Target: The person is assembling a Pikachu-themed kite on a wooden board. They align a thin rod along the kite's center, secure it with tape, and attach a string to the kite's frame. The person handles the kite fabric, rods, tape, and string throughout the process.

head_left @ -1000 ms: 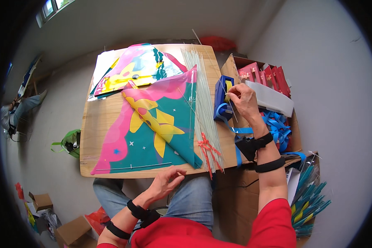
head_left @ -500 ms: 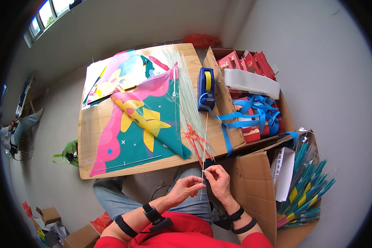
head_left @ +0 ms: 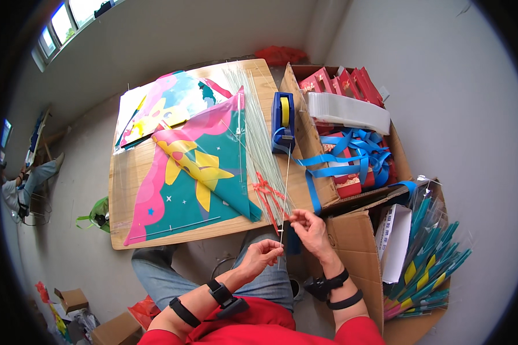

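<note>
Over my lap, near the table's front edge, a thin white rod (head_left: 287,187) stands slanted, with a small white crosspiece (head_left: 280,230) on it. My left hand (head_left: 261,256) pinches the rod near its lower end. Higher up, the fingertips of my right hand (head_left: 311,231) are closed against the rod, above the crosspiece. A printed kite sail (head_left: 218,190) in teal, pink and yellow lies on the table beyond my hands, one flap folded over. Red strips or ties (head_left: 265,187) lie beside it at the table's right edge, next to a bundle of thin pale rods (head_left: 259,126).
A blue tape dispenser (head_left: 283,122) stands on the wooden table (head_left: 133,172). At right, one carton (head_left: 305,123) holds red boxes and blue ribbon (head_left: 351,158); another (head_left: 354,244) holds rolled teal kites (head_left: 426,270). More printed sheets (head_left: 155,109) lie at the far left. A person (head_left: 31,178) sits far left.
My right hand has slid up and slightly right, away from the crosspiece, which now shows between my hands. My left hand has lifted slightly, still pinching the rod's lower part.
</note>
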Tool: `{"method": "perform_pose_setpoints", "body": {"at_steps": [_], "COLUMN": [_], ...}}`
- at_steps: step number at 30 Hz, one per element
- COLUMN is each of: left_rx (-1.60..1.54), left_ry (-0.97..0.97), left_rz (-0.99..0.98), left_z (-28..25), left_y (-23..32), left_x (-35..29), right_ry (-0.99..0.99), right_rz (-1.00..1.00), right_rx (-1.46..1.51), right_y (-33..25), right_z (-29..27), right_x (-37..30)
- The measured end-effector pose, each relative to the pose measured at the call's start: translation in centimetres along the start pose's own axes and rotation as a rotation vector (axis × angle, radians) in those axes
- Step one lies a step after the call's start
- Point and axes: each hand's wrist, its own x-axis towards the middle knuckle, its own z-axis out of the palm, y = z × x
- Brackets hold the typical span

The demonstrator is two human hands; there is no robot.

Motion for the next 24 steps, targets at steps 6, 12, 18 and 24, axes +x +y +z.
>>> {"method": "perform_pose_setpoints", "body": {"at_steps": [6,12,18,24], "left_rx": [-0.025,-0.038,-0.087,-0.121], "left_ry": [-0.018,-0.066,-0.022,0.002], "left_rz": [-0.033,-0.038,-0.092,-0.093], "left_z": [0.2,0.5,0.5,0.6], "left_y": [0.1,0.5,-0.3,-0.8], "left_x": [0.0,0.5,0.0,0.4], "right_ry": [0.249,0.243,0.087,0.093], "right_rz": [-0.120,0.007,0.396,0.588], "right_rx": [0.023,-0.073,-0.049,0.166], "right_y": [-2.4,-2.5,-4.5,-4.1], "right_z": [-1.8,-2.5,-1.2,-1.9], "right_x": [13.0,24.2,27.1,28.5]}}
